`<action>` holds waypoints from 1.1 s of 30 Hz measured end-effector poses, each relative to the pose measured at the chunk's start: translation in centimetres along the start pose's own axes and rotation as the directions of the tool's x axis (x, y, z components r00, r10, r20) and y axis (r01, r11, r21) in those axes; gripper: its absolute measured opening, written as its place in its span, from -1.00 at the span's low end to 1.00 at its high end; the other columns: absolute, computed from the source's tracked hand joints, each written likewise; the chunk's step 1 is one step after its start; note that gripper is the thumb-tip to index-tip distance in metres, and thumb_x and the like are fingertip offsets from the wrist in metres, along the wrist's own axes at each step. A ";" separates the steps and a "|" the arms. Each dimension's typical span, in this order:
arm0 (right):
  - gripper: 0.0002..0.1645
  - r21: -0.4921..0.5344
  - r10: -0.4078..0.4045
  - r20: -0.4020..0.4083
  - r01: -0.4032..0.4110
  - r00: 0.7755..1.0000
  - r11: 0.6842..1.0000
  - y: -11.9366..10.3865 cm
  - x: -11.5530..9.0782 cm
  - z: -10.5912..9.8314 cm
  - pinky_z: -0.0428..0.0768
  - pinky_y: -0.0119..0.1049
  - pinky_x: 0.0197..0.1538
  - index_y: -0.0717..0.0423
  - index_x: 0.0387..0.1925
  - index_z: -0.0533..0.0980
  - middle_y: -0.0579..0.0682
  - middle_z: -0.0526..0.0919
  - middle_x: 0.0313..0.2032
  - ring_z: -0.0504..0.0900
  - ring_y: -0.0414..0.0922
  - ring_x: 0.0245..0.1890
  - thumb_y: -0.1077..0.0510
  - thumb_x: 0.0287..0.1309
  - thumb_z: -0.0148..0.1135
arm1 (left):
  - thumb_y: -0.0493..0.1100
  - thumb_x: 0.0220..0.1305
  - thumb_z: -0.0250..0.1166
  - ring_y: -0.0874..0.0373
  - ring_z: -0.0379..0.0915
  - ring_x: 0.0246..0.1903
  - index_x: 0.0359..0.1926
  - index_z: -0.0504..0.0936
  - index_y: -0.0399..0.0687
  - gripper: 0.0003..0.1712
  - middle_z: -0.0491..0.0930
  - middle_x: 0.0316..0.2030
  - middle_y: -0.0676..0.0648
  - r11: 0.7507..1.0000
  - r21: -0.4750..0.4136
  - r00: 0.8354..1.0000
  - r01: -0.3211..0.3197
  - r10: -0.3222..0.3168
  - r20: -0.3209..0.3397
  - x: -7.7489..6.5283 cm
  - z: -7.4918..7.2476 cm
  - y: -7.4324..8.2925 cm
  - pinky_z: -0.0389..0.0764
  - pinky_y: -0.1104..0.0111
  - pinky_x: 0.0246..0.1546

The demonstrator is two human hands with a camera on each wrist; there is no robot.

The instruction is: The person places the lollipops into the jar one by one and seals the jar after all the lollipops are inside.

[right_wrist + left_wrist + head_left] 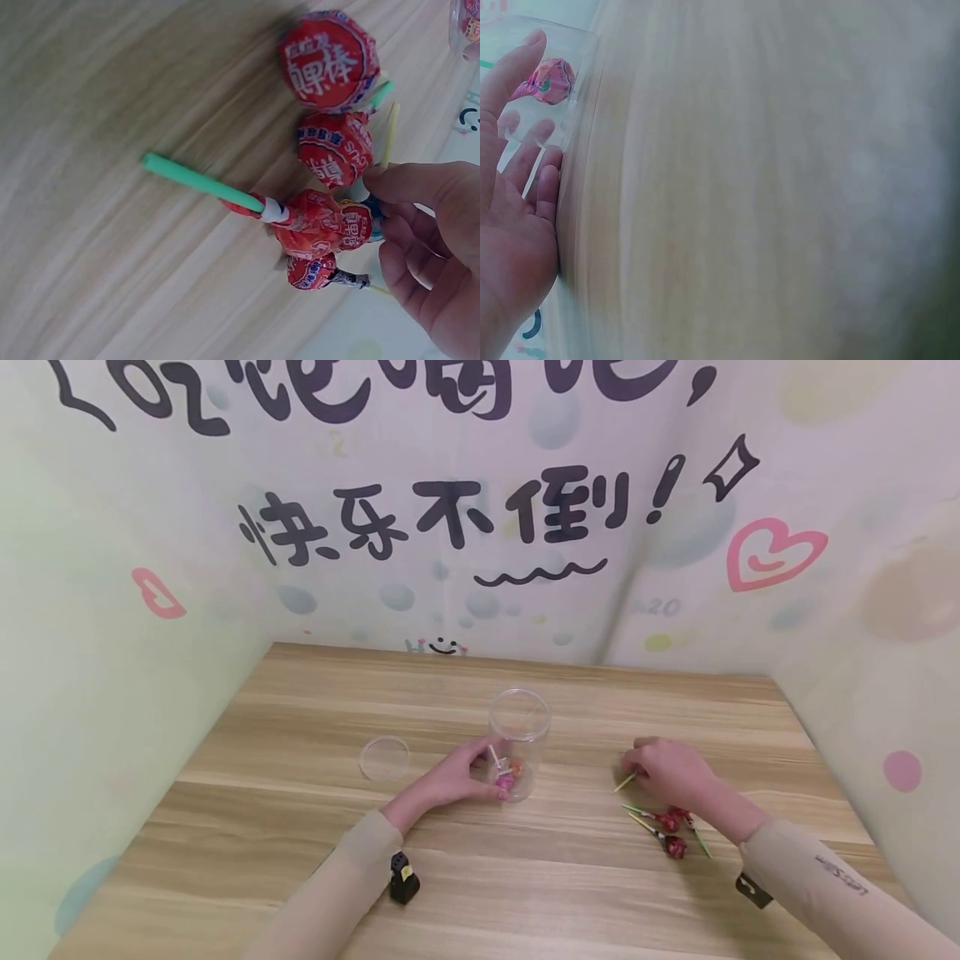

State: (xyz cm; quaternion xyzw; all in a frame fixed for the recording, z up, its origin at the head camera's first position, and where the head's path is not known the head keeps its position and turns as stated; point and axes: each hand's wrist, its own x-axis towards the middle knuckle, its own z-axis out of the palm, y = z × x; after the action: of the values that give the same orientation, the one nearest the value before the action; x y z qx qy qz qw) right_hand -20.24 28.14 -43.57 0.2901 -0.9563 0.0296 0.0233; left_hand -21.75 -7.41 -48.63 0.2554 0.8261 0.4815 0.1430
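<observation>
In the head view, my left hand [462,774] holds a clear plastic jar [521,731] low on its side, with the thumb in front and fingers behind. The jar stands upright without its lid and has a few wrapped lollipops [506,779] at the bottom; a pink one [553,81] shows through the wall in the left wrist view. Over to the right, my right hand [672,770] pinches a lollipop with a yellow stick [625,782]. Thumb and fingers meet at its wrapper [356,223] in the right wrist view. Red-wrapped lollipops [675,847] lie below that hand.
Left of the jar, a round clear lid [385,758] lies flat on the wooden table [480,893]. A printed wall covering [420,602] rises behind the table's far edge. Black devices [403,881] are strapped at both wrists.
</observation>
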 end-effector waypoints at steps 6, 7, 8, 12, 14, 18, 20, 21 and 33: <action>-0.78 0.022 0.009 -0.036 -0.008 0.999 1.000 -0.2 0.3 -0.5 0.33 -0.43 -0.58 -0.06 -0.51 0.58 -0.19 0.52 -0.50 0.38 -0.31 -0.55 0.34 -0.04 0.37 | -0.08 -0.04 0.58 0.10 0.44 0.09 0.40 0.34 0.02 -0.03 0.55 0.09 -0.09 1.000 0.012 1.000 -0.003 0.003 -0.003 0.0 0.0 0.0 0.45 0.19 0.24; -0.78 0.030 0.006 -0.045 -0.005 0.999 1.000 -0.3 0.4 -0.7 0.33 -0.43 -0.58 -0.06 -0.52 0.58 -0.20 0.52 -0.51 0.37 -0.32 -0.55 0.33 -0.02 0.38 | -0.08 -0.04 0.58 0.10 0.44 0.10 0.41 0.33 0.03 -0.02 0.55 0.10 -0.08 1.000 0.011 1.000 0.002 -0.002 -0.002 0.0 0.0 0.0 0.45 0.20 0.24; -0.80 0.040 0.001 -0.053 0.001 0.999 0.999 -0.3 0.4 -0.8 0.35 -0.43 -0.56 -0.05 -0.51 0.58 -0.20 0.52 -0.51 0.38 -0.33 -0.56 0.32 -0.01 0.40 | -0.09 -0.04 0.59 0.10 0.45 0.11 0.42 0.32 0.03 -0.01 0.55 0.11 -0.08 1.000 0.008 1.000 0.002 -0.002 -0.001 0.0 -0.1 0.0 0.45 0.19 0.24; -0.86 0.118 0.012 -0.032 -0.008 0.999 0.993 -0.5 0.6 -1.3 0.48 -0.44 -0.49 -0.06 -0.45 0.61 -0.22 0.62 -0.50 0.49 -0.37 -0.52 0.21 0.02 0.46 | -0.10 -0.03 0.58 0.09 0.46 0.12 0.43 0.31 0.04 0.00 0.55 0.14 -0.07 1.000 0.003 1.000 0.000 0.000 0.003 0.1 -0.1 -0.1 0.45 0.20 0.25; -0.86 0.183 0.019 -0.007 -0.017 1.000 0.983 -0.6 0.7 -1.5 0.53 -0.44 -0.44 -0.05 -0.43 0.60 -0.21 0.66 -0.49 0.55 -0.37 -0.49 0.19 0.04 0.45 | -0.10 -0.03 0.58 0.10 0.46 0.12 0.42 0.32 0.04 -0.02 0.56 0.12 -0.07 1.000 0.005 1.000 -0.002 0.002 0.004 0.1 -0.1 -0.1 0.45 0.20 0.26; -0.86 0.336 0.026 0.023 -0.032 0.999 0.941 -0.7 0.7 -1.1 0.63 -0.45 -0.33 -0.02 -0.43 0.57 -0.13 0.72 -0.45 0.67 -0.31 -0.40 0.25 0.07 0.41 | -0.10 -0.04 0.58 0.10 0.45 0.12 0.40 0.34 0.02 -0.04 0.56 0.12 -0.07 1.000 0.009 1.000 -0.005 0.004 0.002 0.1 -0.1 -0.1 0.44 0.18 0.26; -0.84 0.393 0.026 0.032 -0.037 0.999 0.919 -0.6 0.6 -0.7 0.65 -0.44 -0.29 0.01 -0.43 0.55 -0.11 0.73 -0.42 0.71 -0.26 -0.34 0.30 0.06 0.37 | -0.10 -0.04 0.58 0.10 0.45 0.12 0.40 0.34 0.01 -0.04 0.55 0.12 -0.08 1.000 0.006 1.000 -0.005 0.005 0.002 0.1 0.0 -0.1 0.44 0.17 0.27; -0.83 0.413 0.031 0.036 -0.043 0.999 0.910 -0.6 0.6 -0.4 0.66 -0.43 -0.27 0.01 -0.43 0.54 -0.10 0.74 -0.40 0.72 -0.23 -0.31 0.31 0.06 0.37 | -0.10 -0.04 0.58 0.10 0.44 0.12 0.40 0.35 0.01 -0.04 0.55 0.12 -0.07 1.000 0.004 1.000 -0.005 0.005 0.003 0.1 0.0 -0.1 0.43 0.17 0.27; -0.84 0.288 0.042 0.001 -0.041 0.999 0.957 -0.7 0.1 0.0 0.66 -0.35 -0.25 -0.04 -0.42 0.64 -0.17 0.71 -0.38 0.67 -0.25 -0.34 0.27 0.01 0.46 | -0.09 -0.02 0.58 0.08 0.44 0.14 0.42 0.33 0.08 -0.03 0.54 0.16 -0.07 1.000 -0.014 1.000 -0.002 0.002 0.003 -0.1 0.0 0.1 0.43 0.16 0.27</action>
State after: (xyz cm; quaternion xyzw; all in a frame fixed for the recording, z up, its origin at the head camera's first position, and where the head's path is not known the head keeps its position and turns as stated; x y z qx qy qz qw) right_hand -19.94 27.49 -43.57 0.2703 -0.9475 0.1698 -0.0175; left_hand -21.67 -7.43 -48.58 0.2558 0.8222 0.4872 0.1458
